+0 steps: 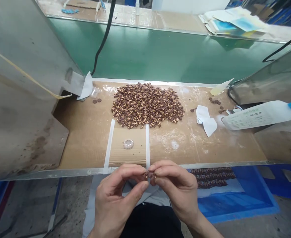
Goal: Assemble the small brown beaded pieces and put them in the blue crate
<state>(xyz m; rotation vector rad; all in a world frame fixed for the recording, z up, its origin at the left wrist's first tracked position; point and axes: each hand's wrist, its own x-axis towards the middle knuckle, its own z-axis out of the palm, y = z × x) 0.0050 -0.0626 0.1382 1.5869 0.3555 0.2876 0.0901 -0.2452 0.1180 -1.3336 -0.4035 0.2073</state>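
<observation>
My left hand (117, 195) and my right hand (176, 190) meet in front of the table's near edge. Both pinch small brown parts (150, 174) between thumb and fingertips, and the fingertips touch. A large heap of the same small brown parts (147, 105) lies on the cardboard table top (86, 132) beyond my hands. Between the heap and my hands sits a small clear round dish (128, 144), framed by two white tape strips (109, 145).
A white bottle with a blue cap (261, 115) lies at the right, beside a folded white cloth (206, 120) and a small squeeze bottle (221, 88). A blue tray (234, 195) with rows of brown parts sits below the table's edge. Metal panels flank both sides.
</observation>
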